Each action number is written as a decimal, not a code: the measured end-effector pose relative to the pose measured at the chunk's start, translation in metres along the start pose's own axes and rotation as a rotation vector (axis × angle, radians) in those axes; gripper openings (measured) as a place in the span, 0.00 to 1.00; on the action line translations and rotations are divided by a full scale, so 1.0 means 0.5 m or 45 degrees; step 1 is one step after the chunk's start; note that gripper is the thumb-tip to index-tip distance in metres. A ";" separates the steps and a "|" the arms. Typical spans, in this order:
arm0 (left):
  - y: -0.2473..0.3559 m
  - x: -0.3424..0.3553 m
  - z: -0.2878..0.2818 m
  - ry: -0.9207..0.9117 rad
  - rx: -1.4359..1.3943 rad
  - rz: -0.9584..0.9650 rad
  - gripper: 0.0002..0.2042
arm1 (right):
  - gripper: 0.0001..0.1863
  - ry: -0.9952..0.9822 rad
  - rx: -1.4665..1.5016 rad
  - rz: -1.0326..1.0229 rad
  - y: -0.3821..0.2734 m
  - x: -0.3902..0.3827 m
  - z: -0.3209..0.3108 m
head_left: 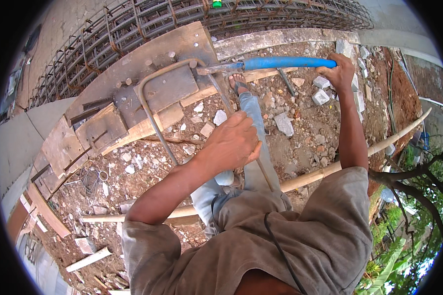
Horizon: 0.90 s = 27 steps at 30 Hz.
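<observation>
My left hand [234, 140] is closed round the right leg of a bent steel rod [147, 110], which forms a U over a wooden board [96, 81] with short metal pins and a steel plate [172, 88] on it. My right hand [337, 71] grips the end of a long blue-handled bar [285, 62] at the upper right. The bar's metal head [212, 70] is at the rod's upper bend, beside a pin; whether it is hooked on the rod is hard to tell.
Rebar cages [147, 24] lie beyond the board. My sandalled foot [238, 83] stands near it on rubble [285, 128]. A bamboo pole [379, 147] crosses the ground, wire coils [91, 182] lie at left, and branches [413, 174] are at right.
</observation>
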<state>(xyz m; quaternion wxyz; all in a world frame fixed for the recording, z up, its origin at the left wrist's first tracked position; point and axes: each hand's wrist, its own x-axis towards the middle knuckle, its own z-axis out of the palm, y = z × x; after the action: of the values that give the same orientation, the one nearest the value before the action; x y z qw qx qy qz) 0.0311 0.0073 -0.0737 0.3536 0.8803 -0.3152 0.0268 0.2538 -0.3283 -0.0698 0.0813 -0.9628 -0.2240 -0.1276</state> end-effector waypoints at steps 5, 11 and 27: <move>0.000 0.003 -0.003 -0.013 0.008 0.010 0.13 | 0.43 0.032 -0.012 -0.140 0.010 0.037 -0.015; 0.002 0.004 -0.003 -0.014 0.040 0.022 0.13 | 0.44 -0.017 0.010 -0.072 -0.002 0.006 -0.009; 0.006 -0.024 -0.023 -0.115 0.060 0.018 0.12 | 0.43 0.033 -0.058 0.350 -0.111 -0.147 -0.078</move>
<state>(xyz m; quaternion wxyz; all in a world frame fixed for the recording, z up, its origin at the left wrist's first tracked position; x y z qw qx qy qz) 0.0219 0.0194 -0.0667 0.3179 0.8864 -0.3364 -0.0030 0.1571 -0.3177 -0.0480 0.0790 -0.9842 -0.0859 -0.1329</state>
